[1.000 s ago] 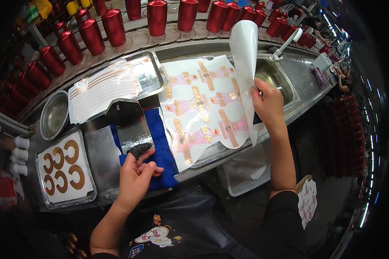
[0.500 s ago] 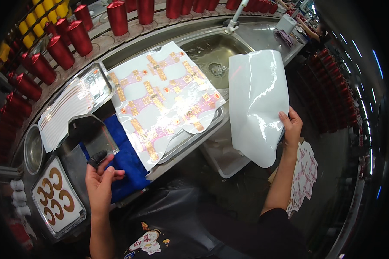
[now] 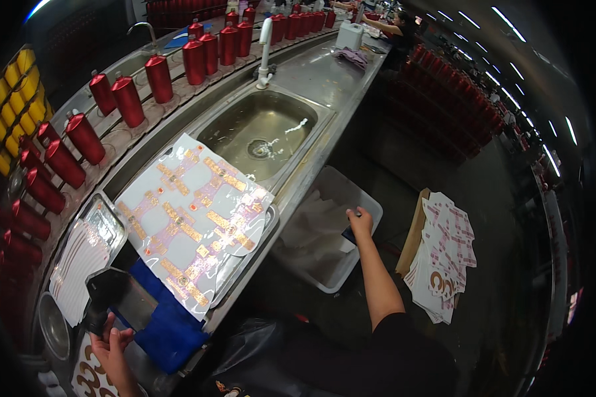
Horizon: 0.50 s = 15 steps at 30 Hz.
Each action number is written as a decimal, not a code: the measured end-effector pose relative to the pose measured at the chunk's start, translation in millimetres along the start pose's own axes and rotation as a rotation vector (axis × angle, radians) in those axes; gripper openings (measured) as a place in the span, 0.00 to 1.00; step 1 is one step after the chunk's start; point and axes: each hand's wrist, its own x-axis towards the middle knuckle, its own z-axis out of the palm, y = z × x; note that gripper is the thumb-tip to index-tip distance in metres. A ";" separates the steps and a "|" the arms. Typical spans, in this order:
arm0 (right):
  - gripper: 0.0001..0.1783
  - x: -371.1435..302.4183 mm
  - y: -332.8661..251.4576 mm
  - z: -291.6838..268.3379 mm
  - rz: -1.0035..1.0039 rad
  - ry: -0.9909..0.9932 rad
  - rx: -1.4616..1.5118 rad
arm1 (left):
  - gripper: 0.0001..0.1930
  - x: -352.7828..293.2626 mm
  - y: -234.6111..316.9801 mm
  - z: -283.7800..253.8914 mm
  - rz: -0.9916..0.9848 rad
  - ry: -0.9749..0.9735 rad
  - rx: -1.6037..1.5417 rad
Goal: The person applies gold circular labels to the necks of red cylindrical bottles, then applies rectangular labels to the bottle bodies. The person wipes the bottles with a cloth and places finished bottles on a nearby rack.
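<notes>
My right hand (image 3: 360,225) is closed over a white plastic bin (image 3: 372,198), with a small dark flat piece (image 3: 349,234) showing beside its fingers. What that piece is I cannot tell. Pale sheets (image 3: 314,221) lie crumpled inside the bin. At the lower left, my left hand (image 3: 114,343) has its fingers apart and partly curled, near a dark angular object with a clear panel (image 3: 139,306) and a blue cloth (image 3: 172,337). Something black covers or touches one of its fingertips. A glossy sheet of gold and pink decals (image 3: 185,221) rests on a metal tray (image 3: 242,272).
A steel sink (image 3: 271,126) with a tap (image 3: 265,56) lies beyond the decal sheet. Red bottles (image 3: 159,78) line the curved conveyor. A metal bowl (image 3: 54,324) stands at left. Stacked printed sheets (image 3: 447,231) lie low at right. Another person (image 3: 391,28) works far off.
The large white sheet has left my right hand, which has moved down and left over the bin. The view has turned, showing more of the sink and bin. The decal sheet still lies on the tray.
</notes>
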 end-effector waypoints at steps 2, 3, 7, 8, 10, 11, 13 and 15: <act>0.26 -14.5 -69.1 -4.4 -0.302 0.112 0.218 | 0.18 1.7 2.0 -16.2 0.069 0.083 -0.025; 0.22 -22.9 -107.2 -8.0 -0.437 0.150 0.301 | 0.17 5.7 3.0 -24.0 0.078 0.119 -0.031; 0.19 -92.6 -237.3 -6.8 -0.711 -0.208 0.692 | 0.14 36.1 8.5 -59.5 0.193 0.231 -0.084; 0.19 -116.0 -261.3 0.3 -0.718 -0.310 0.745 | 0.13 46.7 11.2 -71.5 0.228 0.269 -0.102; 0.20 -162.3 -296.1 16.2 -0.791 -0.451 0.757 | 0.10 71.5 17.4 -99.2 0.208 0.415 -0.027; 0.20 -180.6 -307.9 22.9 -0.827 -0.513 0.736 | 0.07 86.4 20.7 -112.7 0.272 0.447 -0.022; 0.20 -210.4 -321.1 38.8 -0.839 -0.633 0.759 | 0.07 123.3 26.6 -138.5 0.340 0.577 -0.022; 0.20 -225.7 -325.1 50.3 -0.904 -0.656 0.675 | 0.08 169.5 35.4 -162.6 0.358 0.658 0.004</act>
